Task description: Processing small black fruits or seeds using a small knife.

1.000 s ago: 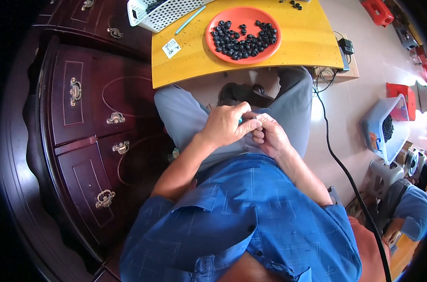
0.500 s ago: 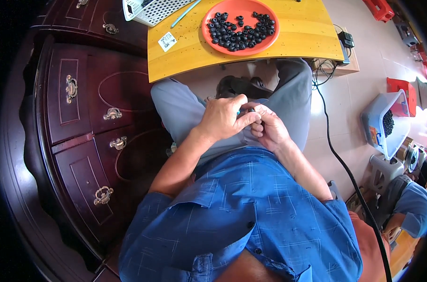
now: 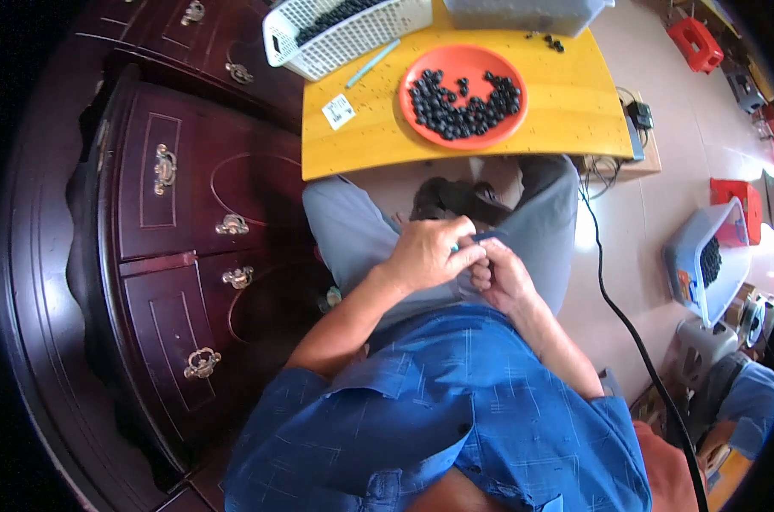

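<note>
Above my lap, my left hand (image 3: 431, 253) and my right hand (image 3: 503, 275) meet, fingers closed and thumbs close together. A small dark blue piece (image 3: 489, 236) shows at the fingertips between them; its kind is too small to tell. A bit of teal shows by my left fingers, and what it belongs to is hidden. On the yellow table (image 3: 566, 128) in front, an orange-red plate (image 3: 411, 121) holds many small black ring-like parts (image 3: 463, 119), mostly gathered along its near side.
A white perforated basket (image 3: 361, 38) of black parts and a grey bin (image 3: 532, 13) stand at the table's far side. A teal stick (image 3: 372, 64) and a white label (image 3: 338, 111) lie left of the plate. Dark drawers (image 3: 182, 196) flank my left; a black cable (image 3: 613, 299) runs at right.
The whole view has shifted, so the table and my hands appear lower and further right, and the grey bin has come into view. My hands stay together, fingers closed.
</note>
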A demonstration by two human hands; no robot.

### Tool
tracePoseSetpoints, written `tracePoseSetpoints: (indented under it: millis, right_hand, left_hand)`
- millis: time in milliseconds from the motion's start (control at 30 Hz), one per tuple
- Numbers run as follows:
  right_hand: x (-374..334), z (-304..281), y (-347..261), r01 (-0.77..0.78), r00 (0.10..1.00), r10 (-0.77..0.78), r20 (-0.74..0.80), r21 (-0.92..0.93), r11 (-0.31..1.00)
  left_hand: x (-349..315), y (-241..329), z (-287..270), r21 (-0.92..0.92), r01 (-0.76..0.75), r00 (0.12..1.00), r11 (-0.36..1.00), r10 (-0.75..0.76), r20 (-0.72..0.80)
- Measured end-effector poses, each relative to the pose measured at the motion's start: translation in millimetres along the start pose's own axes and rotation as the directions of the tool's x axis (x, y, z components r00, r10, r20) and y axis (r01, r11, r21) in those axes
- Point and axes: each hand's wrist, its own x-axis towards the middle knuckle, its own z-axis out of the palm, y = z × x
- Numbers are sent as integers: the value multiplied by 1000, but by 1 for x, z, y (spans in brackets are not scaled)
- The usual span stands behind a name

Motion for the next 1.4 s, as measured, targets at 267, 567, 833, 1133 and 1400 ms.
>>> tracePoseSetpoints:
  millis: [267, 567, 833, 1133, 1400]
  right_hand:
    - [-1, -7, -2, -105, 987, 110, 115, -49, 993]
    - [2, -4, -5, -66, 985, 57, 163, 51, 996]
    - [8, -18, -2, -127, 975, 95, 200, 148, 981]
    - [2, -4, -1, -85, 995, 80, 66, 69, 994]
    - [-4, -10, -6, -109, 983, 91, 162, 103, 989]
  left_hand:
    - [39, -11, -81, 327, -84, 996, 941, 79, 30]
    - [75, 5, -152, 296, 160, 862, 942, 12, -506]
    - [3, -8, -6, 107, 133, 985, 985, -144, 93]
    - [-14, 7, 25, 176, -5, 1000, 984, 4, 5]
    - [-22, 19, 19, 210, 9, 994, 978, -32, 107]
